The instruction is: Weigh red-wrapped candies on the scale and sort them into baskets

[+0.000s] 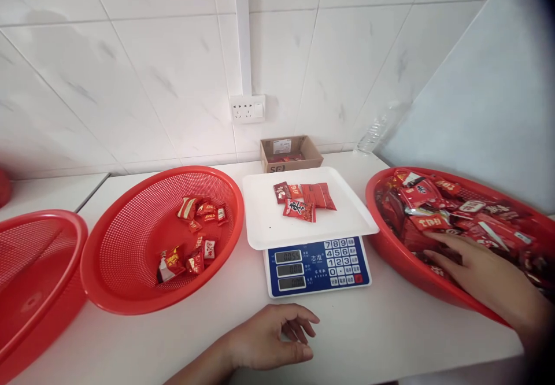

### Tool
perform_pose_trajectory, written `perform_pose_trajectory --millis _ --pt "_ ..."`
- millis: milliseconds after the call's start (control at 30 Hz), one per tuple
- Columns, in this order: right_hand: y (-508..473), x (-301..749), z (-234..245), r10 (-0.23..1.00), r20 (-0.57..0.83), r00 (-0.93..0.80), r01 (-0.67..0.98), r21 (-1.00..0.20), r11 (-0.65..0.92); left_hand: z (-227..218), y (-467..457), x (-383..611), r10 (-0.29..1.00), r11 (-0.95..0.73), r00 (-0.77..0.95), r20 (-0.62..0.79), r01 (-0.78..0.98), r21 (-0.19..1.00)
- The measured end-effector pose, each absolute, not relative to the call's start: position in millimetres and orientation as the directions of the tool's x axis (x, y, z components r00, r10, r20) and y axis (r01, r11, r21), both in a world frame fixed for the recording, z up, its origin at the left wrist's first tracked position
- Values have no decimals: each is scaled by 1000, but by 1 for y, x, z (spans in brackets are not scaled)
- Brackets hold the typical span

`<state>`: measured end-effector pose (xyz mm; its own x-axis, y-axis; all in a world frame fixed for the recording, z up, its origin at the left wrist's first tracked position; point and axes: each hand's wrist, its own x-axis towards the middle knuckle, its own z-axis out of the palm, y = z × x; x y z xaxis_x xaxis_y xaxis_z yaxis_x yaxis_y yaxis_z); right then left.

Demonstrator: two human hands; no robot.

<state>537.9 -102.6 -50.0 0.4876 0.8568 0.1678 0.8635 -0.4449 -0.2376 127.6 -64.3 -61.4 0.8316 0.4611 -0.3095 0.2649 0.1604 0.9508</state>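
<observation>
My left hand [277, 336] hovers over the table in front of the digital scale [318, 266], fingers loosely curled and apart, with nothing in it. On the scale's white tray [264, 223] lie a few red snack packets [299, 208], and its top display appears to read 0.055. At the right, my right hand [472, 266] reaches over the rim of a red basket [416, 266] heaped with red snack packets [429, 223]. Its finger and thumb are stretched out and apart, touching the packets; no packet is visibly gripped. The remaining fingers are hidden.
A red perforated basket [130, 229] left of the scale holds several small packets. Another red basket [39, 292] stands at the far left. Behind the scale are a cardboard box [291, 156] with red packets inside and a clear plastic bottle [375, 130] by the tiled wall.
</observation>
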Motion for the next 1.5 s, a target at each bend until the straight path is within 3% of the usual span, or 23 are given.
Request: perform_pose_trajectory --millis 167,400,700,1033,1200,1367,1500 --pt "-106 526 -31 766 126 631 747 -364 -556 -63 -66 127 465 147 835 -293 254 956" --pt "-109 505 -12 651 258 714 668 -530 -522 -72 -68 127 462 159 821 -335 295 942" --pt "-109 505 -15 757 64 650 701 -435 -565 -77 -66 128 437 146 838 -329 294 944" --pt "-109 518 -27 801 41 597 727 -450 -518 -72 -68 129 436 147 831 -346 314 938" --pt "-107 524 -29 795 11 606 671 -542 -505 -70 -67 128 438 176 826 -356 309 935" --pt "-111 522 -21 731 143 668 654 -581 -484 -69 -66 126 431 183 839 -332 280 943" --pt "-93 487 9 739 262 621 663 -679 -316 -64 -67 126 414 176 854 -316 266 948"
